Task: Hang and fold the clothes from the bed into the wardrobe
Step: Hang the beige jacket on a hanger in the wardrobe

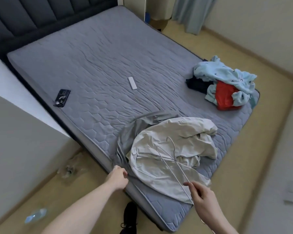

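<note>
Lying across the near end of a grey quilted mattress (98,68): one crumpled cream-white garment (174,146) heaped partly over one grey smooth-fabric garment (134,130), which trails from the middle of the bed to its near left edge. Left hand (116,178), at that near left edge, fingers (124,173) curled and pinching the hem of the grey garment. Right hand (200,195), at the near right, fingers narrowed round the lower end of a thin white wire hanger (172,159); hanger resting on top of the cream-white garment, hook pointing toward the far side. Far right corner of the mattress: one pile of clothes, comprising a light-blue fleece garment with small dark marks (227,73), a red garment (226,97) and a dark garment (195,84) beneath, well apart from the near heap. Mid-mattress: one small white rectangular remote (132,83). Left edge of the mattress: one black phone (62,98). Far left: dark padded headboard (32,16). Floor at near left: one blurred clear plastic item (35,215). Far right: pale grey curtain (191,14).
</note>
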`<state>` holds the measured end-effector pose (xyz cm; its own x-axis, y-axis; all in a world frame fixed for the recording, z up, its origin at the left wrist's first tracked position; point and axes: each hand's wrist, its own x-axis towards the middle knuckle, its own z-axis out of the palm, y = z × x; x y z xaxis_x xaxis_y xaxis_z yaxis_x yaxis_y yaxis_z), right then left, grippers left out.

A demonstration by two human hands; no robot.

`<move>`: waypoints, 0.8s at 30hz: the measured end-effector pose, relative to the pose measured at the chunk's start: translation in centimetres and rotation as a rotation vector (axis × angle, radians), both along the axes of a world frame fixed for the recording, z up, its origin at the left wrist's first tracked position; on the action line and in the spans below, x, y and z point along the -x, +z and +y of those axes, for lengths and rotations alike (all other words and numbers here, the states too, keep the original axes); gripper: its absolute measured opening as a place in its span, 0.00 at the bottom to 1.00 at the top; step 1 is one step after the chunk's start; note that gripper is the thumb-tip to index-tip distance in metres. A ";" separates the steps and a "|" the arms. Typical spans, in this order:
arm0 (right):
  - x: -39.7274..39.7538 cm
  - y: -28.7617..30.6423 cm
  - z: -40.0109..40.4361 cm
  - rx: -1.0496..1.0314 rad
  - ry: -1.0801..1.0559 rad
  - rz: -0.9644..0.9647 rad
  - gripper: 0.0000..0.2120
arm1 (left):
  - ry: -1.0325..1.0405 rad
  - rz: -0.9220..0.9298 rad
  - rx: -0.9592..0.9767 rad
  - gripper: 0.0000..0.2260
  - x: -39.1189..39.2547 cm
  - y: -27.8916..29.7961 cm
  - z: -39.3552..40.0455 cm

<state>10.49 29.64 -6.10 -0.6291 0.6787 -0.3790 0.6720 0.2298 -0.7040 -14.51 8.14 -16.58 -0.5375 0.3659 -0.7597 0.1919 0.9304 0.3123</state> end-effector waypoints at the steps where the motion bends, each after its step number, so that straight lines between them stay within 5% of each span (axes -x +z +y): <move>1: 0.4 -1.7 0.3 0.016 -0.049 -0.007 0.16 | -0.007 -0.010 0.000 0.15 0.6 -1.8 1.1; 9: 2.2 -15.3 -0.2 0.097 -0.365 -0.028 0.15 | 0.113 -0.121 0.008 0.20 3.7 -16.9 8.2; 15: 1.3 -19.0 -0.6 0.074 -0.422 -0.099 0.14 | 0.371 -0.249 -0.014 0.24 4.6 -22.6 10.2; 19: 1.0 -17.1 0.4 0.070 -0.447 -0.104 0.14 | 0.554 -0.182 -0.211 0.04 3.6 -19.0 10.6; 24: 1.1 -9.9 1.5 0.075 -0.406 -0.035 0.13 | 0.413 -0.162 -0.447 0.08 -0.2 -6.6 11.1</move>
<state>9.38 31.18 -16.02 -0.3012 0.8389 -0.4533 0.7217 -0.1102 -0.6834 -14.29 19.27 -23.14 -0.5934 0.4537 -0.6648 -0.2376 0.6905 0.6832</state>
